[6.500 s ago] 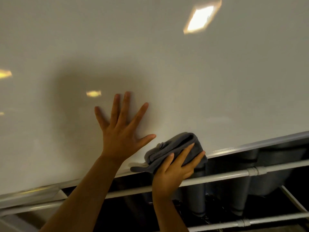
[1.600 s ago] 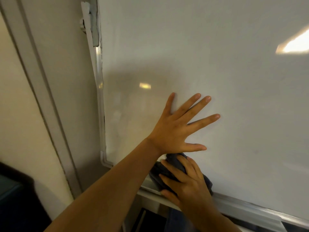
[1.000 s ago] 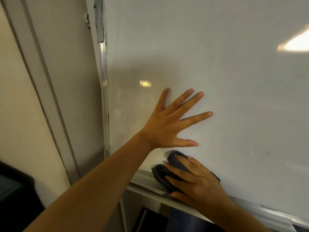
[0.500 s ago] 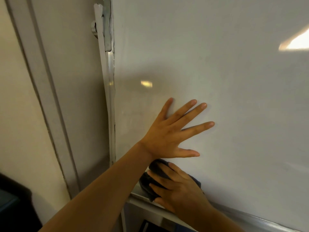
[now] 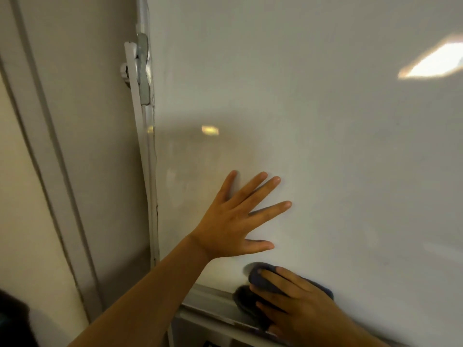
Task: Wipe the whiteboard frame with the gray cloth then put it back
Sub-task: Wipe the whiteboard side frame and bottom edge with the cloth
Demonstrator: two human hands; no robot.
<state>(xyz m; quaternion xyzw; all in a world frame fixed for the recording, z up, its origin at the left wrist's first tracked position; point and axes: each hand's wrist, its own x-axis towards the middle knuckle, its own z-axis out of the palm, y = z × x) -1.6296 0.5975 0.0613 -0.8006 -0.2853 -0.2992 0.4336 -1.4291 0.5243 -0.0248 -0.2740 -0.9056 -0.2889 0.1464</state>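
Observation:
A white whiteboard (image 5: 313, 146) fills most of the view, with its metal frame running up the left edge (image 5: 150, 186) and along the bottom (image 5: 210, 298). My left hand (image 5: 235, 226) lies flat on the board with fingers spread, holding nothing. Below it my right hand (image 5: 298, 304) presses the gray cloth (image 5: 260, 279) against the bottom frame rail, close to the lower left corner. The hand covers most of the cloth.
A metal bracket (image 5: 143, 71) clamps the board's left edge to a white stand post. Left of it are a beige wall (image 5: 82, 121) and a gray door-frame strip (image 5: 47, 156). A dark object (image 5: 12, 319) sits at the bottom left.
My right hand has slid the cloth to the right along the bottom rail, away from the corner. My left hand stays flat on the board.

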